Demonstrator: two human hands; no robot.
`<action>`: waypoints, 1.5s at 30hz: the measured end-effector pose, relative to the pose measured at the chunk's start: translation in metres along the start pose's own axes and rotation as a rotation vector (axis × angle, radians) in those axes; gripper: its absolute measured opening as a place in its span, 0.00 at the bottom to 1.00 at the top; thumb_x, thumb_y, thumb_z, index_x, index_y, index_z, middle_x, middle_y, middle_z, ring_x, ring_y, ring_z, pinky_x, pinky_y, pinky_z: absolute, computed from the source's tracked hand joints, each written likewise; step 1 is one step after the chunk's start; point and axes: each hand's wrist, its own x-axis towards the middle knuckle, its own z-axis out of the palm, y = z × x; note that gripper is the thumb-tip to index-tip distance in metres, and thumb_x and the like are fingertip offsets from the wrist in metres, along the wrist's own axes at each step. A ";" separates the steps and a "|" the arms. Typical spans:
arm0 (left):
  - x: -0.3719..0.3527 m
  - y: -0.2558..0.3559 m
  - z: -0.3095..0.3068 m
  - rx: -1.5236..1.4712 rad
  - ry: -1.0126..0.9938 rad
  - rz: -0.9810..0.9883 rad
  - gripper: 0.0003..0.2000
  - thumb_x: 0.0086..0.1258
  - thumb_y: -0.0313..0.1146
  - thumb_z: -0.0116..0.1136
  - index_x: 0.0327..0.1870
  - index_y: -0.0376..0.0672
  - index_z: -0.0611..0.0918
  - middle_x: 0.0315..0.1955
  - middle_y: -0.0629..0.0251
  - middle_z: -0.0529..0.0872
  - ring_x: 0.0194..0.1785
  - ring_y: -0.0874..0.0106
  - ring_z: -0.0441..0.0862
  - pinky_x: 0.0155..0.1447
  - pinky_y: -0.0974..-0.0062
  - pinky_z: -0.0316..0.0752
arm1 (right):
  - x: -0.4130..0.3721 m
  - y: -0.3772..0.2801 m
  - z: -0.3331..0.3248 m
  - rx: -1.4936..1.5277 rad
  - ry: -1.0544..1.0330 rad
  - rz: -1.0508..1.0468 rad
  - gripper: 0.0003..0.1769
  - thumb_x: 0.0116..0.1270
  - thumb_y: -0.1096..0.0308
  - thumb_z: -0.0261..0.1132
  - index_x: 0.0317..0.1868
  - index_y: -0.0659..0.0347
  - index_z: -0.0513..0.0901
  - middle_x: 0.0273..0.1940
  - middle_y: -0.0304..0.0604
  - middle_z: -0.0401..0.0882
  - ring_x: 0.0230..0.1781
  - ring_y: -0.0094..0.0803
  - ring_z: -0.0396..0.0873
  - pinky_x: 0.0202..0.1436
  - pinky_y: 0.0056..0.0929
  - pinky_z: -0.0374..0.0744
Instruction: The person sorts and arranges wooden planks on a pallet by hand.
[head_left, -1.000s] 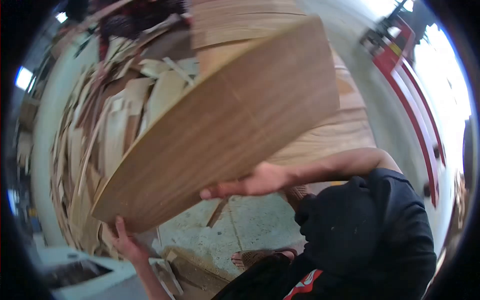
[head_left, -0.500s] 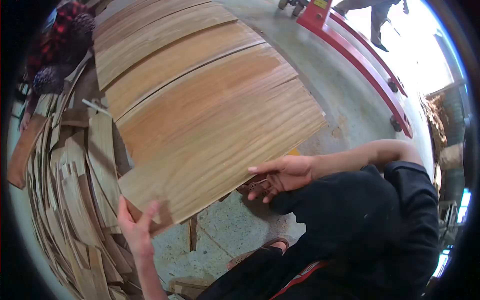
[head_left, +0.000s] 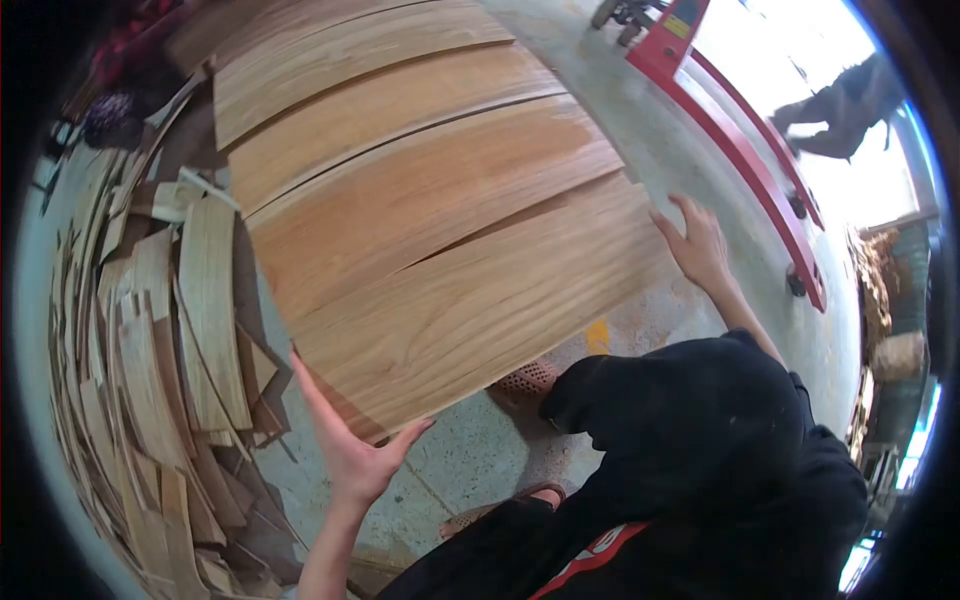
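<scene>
A thin, light-brown wood veneer sheet (head_left: 480,300) lies nearest me on the stack, overlapping a redder veneer sheet (head_left: 430,190) behind it. A dark wedge-shaped gap shows between the two toward the right. My left hand (head_left: 360,460) is at the near left corner, its forefinger stretched along the short end and its thumb spread along the near edge. At the opposite end, my right hand (head_left: 697,245) is beside the sheet's right edge with fingers apart and nothing in them.
Veneer offcuts (head_left: 150,400) lie heaped on the floor to the left. A red pallet jack (head_left: 740,150) stands at the upper right, with a person in dark clothing (head_left: 850,105) beyond it. Another person in red plaid (head_left: 125,50) is at the upper left.
My right hand has moved from the near edge out to the sheet's right end. My left hand has shifted its hold to spread fingers at the corner. The near sheet has turned slightly, opening a gap.
</scene>
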 end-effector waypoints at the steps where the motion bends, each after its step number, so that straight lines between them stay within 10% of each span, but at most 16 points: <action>1: -0.003 -0.001 0.003 -0.027 0.017 -0.001 0.74 0.48 0.42 0.90 0.85 0.32 0.37 0.82 0.41 0.50 0.83 0.51 0.56 0.84 0.56 0.56 | -0.007 0.011 0.010 0.094 -0.133 0.054 0.23 0.79 0.53 0.63 0.62 0.63 0.81 0.57 0.55 0.86 0.58 0.50 0.84 0.64 0.44 0.78; 6: -0.013 -0.004 0.015 -0.149 0.065 -0.015 0.72 0.50 0.40 0.89 0.84 0.32 0.36 0.81 0.40 0.54 0.81 0.52 0.61 0.82 0.57 0.60 | -0.015 0.010 0.066 0.106 0.162 -0.145 0.32 0.80 0.54 0.63 0.77 0.61 0.72 0.65 0.61 0.82 0.66 0.54 0.80 0.71 0.44 0.75; 15: -0.011 0.000 0.016 -0.341 0.084 -0.099 0.71 0.49 0.37 0.89 0.84 0.32 0.39 0.77 0.40 0.60 0.78 0.54 0.67 0.79 0.56 0.67 | 0.000 -0.001 0.061 0.594 -0.058 0.219 0.31 0.78 0.60 0.68 0.75 0.66 0.74 0.66 0.50 0.82 0.65 0.31 0.80 0.70 0.29 0.75; 23: -0.012 -0.013 0.013 -0.269 0.070 -0.058 0.71 0.50 0.39 0.89 0.84 0.32 0.38 0.78 0.40 0.57 0.79 0.53 0.65 0.80 0.56 0.65 | 0.007 -0.003 0.053 0.836 -0.105 0.358 0.33 0.75 0.63 0.71 0.73 0.72 0.73 0.68 0.53 0.80 0.68 0.33 0.78 0.72 0.29 0.74; 42: -0.015 -0.028 0.023 -0.352 0.275 0.097 0.68 0.63 0.68 0.70 0.82 0.23 0.38 0.81 0.26 0.46 0.85 0.41 0.50 0.87 0.52 0.47 | 0.056 0.041 0.056 0.808 -0.295 0.189 0.26 0.77 0.57 0.69 0.64 0.72 0.84 0.53 0.40 0.86 0.54 0.24 0.77 0.63 0.25 0.74; 45: -0.021 -0.042 0.010 -0.255 0.241 0.118 0.63 0.67 0.68 0.65 0.82 0.23 0.43 0.80 0.29 0.52 0.85 0.42 0.50 0.87 0.52 0.48 | 0.091 0.063 0.088 0.659 -0.214 0.202 0.30 0.79 0.56 0.67 0.69 0.72 0.79 0.62 0.50 0.83 0.64 0.36 0.78 0.71 0.32 0.72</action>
